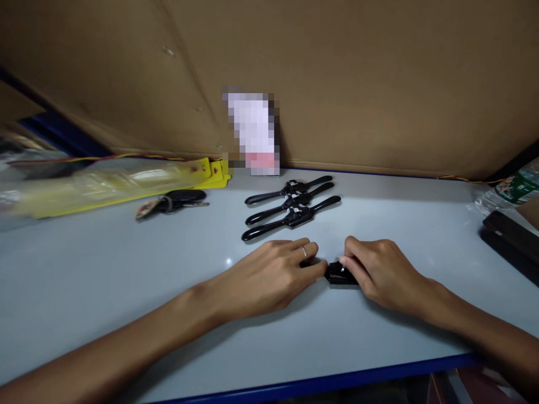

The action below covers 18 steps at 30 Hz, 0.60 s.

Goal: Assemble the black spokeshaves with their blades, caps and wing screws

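Observation:
A black spokeshave point(337, 275) lies on the table between my hands, its body and lower metal edge showing. My left hand point(280, 275), with a ring on one finger, is closed over the spokeshave's left handle, which is mostly hidden. My right hand point(381, 272) pinches with thumb and forefinger at a small shiny screw on the body and covers the right end. Just beyond my hands, three similar black spokeshaves point(275, 225) lie side by side at a slant.
Keys with a black fob point(183, 196) lie at the left, before yellow cards in clear plastic sleeves point(126, 182). A blurred-out upright item point(256, 129) leans on the cardboard wall point(357, 84). At the right are a stapler-like black object point(511, 241) and a plastic bottle point(514, 188).

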{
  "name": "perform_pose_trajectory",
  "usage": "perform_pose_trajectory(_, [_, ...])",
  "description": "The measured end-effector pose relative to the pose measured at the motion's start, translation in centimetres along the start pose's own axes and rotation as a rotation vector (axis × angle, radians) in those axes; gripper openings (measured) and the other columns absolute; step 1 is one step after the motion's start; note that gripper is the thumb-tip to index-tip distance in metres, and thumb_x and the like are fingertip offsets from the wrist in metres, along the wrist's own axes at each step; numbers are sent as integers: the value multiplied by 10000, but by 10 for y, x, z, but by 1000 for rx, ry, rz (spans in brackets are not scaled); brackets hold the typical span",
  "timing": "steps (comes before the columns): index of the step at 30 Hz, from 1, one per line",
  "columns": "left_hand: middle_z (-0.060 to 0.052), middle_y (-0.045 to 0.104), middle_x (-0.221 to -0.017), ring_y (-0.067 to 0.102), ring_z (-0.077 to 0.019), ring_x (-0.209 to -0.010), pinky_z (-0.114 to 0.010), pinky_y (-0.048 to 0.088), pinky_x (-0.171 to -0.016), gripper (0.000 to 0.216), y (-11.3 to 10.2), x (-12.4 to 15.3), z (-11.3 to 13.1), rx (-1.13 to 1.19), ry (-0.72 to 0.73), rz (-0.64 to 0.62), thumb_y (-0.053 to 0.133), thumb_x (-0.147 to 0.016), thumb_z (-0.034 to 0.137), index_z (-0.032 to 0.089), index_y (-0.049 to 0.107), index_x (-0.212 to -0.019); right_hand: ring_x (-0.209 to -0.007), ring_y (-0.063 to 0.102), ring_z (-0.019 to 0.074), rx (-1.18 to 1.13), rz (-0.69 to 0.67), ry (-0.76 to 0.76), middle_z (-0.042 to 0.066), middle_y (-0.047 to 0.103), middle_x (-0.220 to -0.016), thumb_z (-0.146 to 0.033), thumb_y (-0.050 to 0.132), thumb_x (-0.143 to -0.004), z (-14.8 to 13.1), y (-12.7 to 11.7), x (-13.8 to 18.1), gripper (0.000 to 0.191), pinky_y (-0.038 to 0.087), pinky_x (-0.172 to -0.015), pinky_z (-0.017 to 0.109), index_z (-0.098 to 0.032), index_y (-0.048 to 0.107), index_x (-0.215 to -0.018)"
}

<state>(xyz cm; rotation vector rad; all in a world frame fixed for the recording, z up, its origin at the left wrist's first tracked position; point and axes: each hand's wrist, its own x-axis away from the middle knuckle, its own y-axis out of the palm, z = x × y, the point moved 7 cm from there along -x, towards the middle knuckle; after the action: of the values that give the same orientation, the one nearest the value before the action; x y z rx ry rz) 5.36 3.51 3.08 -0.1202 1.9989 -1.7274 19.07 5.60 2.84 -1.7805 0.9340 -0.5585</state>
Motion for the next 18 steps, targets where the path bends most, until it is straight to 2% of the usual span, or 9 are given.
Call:
perform_pose_trajectory(5, [-38, 599, -835, 556, -183, -688, -309, 437, -565, 218, 1, 0, 0, 8, -4, 0, 474, -947, 73, 147, 626, -1085, -520, 464, 144, 184, 95, -57, 23, 623, -652, -223, 360, -1005, -7, 4, 2, 254, 201, -528, 328, -182, 550, -842])
perform_pose_trajectory(11, [-45, 599, -840, 568, -190, -707, -309, 437, -553, 240, 3, 1, -1, 13, 0, -20, 461, -945, 71, 149, 627, -1100, -496, 433, 130, 234, 230, -90, 12, 605, -598, -151, 416, -907, -10, 5, 2, 216, 188, -516, 325, -162, 593, -783])
perform_pose_trajectory(14, [-52, 611, -861, 569, -186, -707, -302, 437, -557, 236, 2, 1, -1, 3, 3, -13, 464, -945, 77, 152, 624, -1102, -579, 480, 134, 106, 251, -96, 23, 612, -659, -159, 453, -922, -6, -7, 0, 233, 264, -559, 310, -160, 607, -747])
perform_pose_trajectory(18, [-43, 605, -845, 561, -181, -699, -290, 424, -552, 219, 1, -1, -1, 3, 1, -1, 488, -946, 88, 150, 616, -1112, -648, 522, 105, -268, 207, -76, -4, 639, -749, -192, 590, -927, 3, -20, -4, 131, 365, -633, 263, -165, 697, -859])
